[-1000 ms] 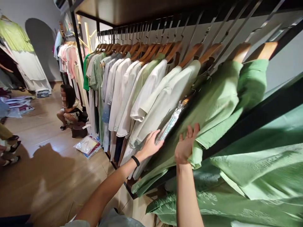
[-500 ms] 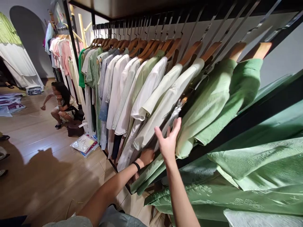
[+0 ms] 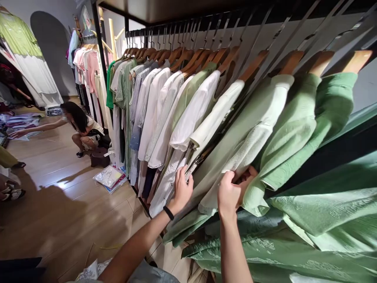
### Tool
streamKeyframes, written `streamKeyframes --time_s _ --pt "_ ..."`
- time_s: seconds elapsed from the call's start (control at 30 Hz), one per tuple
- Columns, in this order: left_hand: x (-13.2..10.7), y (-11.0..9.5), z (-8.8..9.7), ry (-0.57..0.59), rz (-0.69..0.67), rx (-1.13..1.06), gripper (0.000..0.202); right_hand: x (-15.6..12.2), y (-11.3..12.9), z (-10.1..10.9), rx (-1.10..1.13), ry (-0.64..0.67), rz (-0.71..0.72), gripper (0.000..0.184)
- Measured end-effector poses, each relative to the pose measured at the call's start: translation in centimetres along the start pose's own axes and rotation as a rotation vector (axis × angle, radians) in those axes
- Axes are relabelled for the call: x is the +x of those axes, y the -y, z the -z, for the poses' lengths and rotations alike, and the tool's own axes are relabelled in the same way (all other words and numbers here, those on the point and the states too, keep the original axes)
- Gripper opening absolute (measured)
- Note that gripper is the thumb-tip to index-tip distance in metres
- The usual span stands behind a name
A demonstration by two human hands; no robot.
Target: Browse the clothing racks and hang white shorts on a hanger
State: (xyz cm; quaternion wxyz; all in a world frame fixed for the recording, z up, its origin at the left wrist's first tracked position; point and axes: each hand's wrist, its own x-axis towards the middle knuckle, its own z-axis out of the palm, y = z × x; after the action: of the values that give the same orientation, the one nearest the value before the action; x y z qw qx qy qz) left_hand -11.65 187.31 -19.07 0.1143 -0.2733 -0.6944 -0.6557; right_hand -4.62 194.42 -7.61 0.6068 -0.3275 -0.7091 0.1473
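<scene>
A long rack (image 3: 98, 39) of shirts on wooden hangers runs along the wall. Towards its right end hangs a pale shirt (image 3: 250, 133), between white and green ones. A person (image 3: 81, 125) crouches on the floor, far left. The right hand (image 3: 231, 192) is closed, gripping the pale shirt's sleeve edge. The left hand (image 3: 181, 188), half open, rests its fingers on a white shirt (image 3: 167, 184).

Shirts (image 3: 165, 118) are hanging packed tight along the rail (image 3: 153, 30), so a hand is only squeezing through near its right end (dark slot between sleeves). A black crossbar (image 3: 338, 147) is blocking below, and the floor (image 3: 59, 204) is lying open left.
</scene>
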Motion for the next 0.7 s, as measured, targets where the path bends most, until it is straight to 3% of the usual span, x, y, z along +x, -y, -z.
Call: streamKeyframes --time_s 0.07,0.17,0.23,0.37,0.53,0.7 --pt "2.4 1.9 -0.9 0.115 0.067 0.036 0.042 -0.1 0.4 0.5 0.041 0.002 0.010 0.047" --pt "5.1 4.9 -1.6 0.288 0.172 -0.017 0.021 0.0 0.5 1.4 0.048 0.018 0.073 0.047" --pt "6.1 6.5 -1.3 0.329 0.216 -0.076 0.010 0.1 0.2 2.1 0.001 0.093 0.147 0.040" --pt "7.3 8.4 0.3 0.328 0.254 -0.145 0.014 0.1 -0.1 2.7 -0.078 0.345 0.192 0.047" --pt "8.2 9.8 1.9 0.307 0.315 -0.181 0.011 -0.5 0.2 1.7 -0.036 0.269 -0.007 0.044" --pt "8.8 10.9 2.8 0.228 0.314 -0.188 0.005 -0.7 -0.5 1.6 -0.053 0.393 -0.022 0.033"
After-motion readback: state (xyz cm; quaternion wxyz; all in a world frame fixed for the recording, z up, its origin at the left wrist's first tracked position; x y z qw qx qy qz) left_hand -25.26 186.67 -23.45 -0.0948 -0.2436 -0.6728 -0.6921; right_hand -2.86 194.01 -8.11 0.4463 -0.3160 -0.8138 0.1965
